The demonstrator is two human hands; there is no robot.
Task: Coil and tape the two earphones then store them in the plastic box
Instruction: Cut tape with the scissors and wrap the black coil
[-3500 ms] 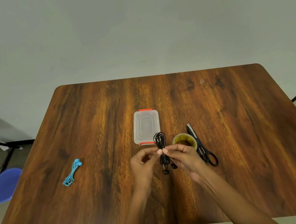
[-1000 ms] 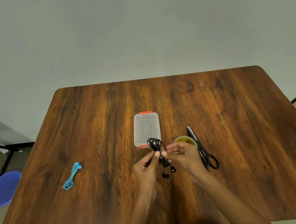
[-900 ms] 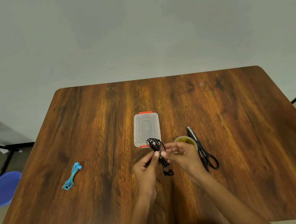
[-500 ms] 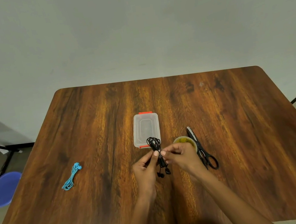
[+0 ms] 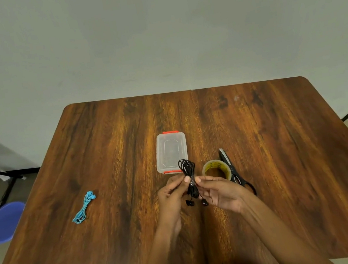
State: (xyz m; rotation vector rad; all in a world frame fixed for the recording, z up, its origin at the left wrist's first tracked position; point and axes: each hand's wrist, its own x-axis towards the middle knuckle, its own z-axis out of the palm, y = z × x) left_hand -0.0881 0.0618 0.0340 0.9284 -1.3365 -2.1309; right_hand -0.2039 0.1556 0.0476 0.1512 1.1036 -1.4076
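Taping of the black earphones (image 5: 190,182) is the step I am judging to be in hand; I am watching the left hand (image 5: 172,196) pinching the bundle at mid-length while the right hand (image 5: 219,190) is pinching its other side; the loops are standing above the fingertips, the buds hanging below. Next, I am expecting a release into the plastic box (image 5: 171,152) just beyond the hands, which is lying closed; the blue earphones (image 5: 83,207) are lying well left.
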